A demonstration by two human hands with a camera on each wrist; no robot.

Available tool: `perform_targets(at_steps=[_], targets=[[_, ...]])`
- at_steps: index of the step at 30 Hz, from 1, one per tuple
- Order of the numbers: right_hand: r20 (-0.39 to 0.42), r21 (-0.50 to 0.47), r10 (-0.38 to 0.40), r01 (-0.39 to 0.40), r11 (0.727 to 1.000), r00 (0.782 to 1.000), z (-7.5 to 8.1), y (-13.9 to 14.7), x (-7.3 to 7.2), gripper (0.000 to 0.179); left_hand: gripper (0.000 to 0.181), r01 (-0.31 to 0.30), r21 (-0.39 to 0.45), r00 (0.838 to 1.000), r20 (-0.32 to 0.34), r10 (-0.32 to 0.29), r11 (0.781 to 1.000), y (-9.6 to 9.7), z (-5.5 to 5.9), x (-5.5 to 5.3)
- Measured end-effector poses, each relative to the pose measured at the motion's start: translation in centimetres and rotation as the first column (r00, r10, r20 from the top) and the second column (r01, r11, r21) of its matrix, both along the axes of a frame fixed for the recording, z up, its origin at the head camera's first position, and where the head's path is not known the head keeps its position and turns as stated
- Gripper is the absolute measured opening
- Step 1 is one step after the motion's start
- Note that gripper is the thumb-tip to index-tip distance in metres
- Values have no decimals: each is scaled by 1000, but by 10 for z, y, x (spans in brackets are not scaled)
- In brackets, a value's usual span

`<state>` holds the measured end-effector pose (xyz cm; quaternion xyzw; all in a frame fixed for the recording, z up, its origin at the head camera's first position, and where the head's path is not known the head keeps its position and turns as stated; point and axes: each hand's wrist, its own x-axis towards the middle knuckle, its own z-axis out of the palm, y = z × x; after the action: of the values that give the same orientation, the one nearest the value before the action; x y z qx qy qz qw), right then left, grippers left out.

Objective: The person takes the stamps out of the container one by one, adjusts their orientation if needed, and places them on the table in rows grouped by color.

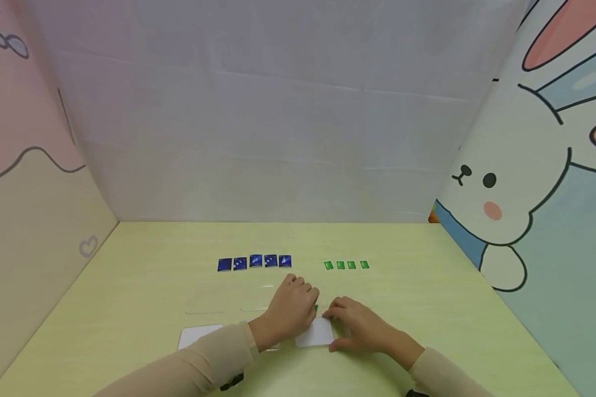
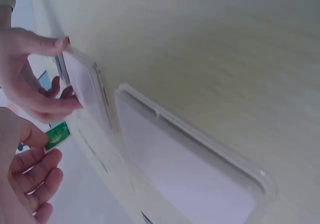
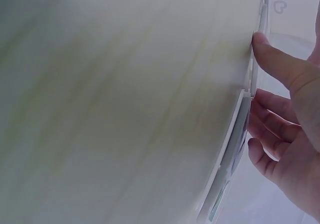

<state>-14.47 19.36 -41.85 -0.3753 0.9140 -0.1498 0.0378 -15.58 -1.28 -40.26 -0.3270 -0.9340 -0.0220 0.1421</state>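
Observation:
My left hand (image 1: 292, 309) pinches a small green card (image 2: 57, 136) between thumb and forefinger, above the table; its other fingers curl loosely. Just below and to the right lies a flat case with a white face (image 1: 315, 333). My right hand (image 1: 360, 328) holds this case by its right side, with the thumb at the near corner and the fingertips at the far one. In the left wrist view, another white-faced case (image 2: 170, 154) with a clear rim lies on the table. The left forearm partly covers a white-faced case (image 1: 198, 334) in the head view.
At the back, dark blue cards (image 1: 255, 261) lie in a row, with several small green cards (image 1: 346, 265) to their right. Clear, flat pieces (image 1: 208, 312) lie in front of the blue row. Another flat case (image 3: 227, 149) sits beside the right hand. Printed cloth walls surround the table (image 1: 144, 286).

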Motion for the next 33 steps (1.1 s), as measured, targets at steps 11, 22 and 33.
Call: perform_targets(at_steps=[11, 22, 33], targets=[[-6, -7, 6, -6, 1000, 1000, 0, 0, 1, 51, 13, 17, 121, 997, 70, -26, 992, -13, -2, -18], [-8, -11, 11, -11, 1000, 1000, 0, 1, 1, 50, 20, 24, 190, 998, 56, -35, 981, -17, -4, -30], [-13, -9, 12, -12, 1000, 1000, -1, 0, 0, 51, 20, 23, 181, 1000, -21, -20, 983, -17, -4, -41]])
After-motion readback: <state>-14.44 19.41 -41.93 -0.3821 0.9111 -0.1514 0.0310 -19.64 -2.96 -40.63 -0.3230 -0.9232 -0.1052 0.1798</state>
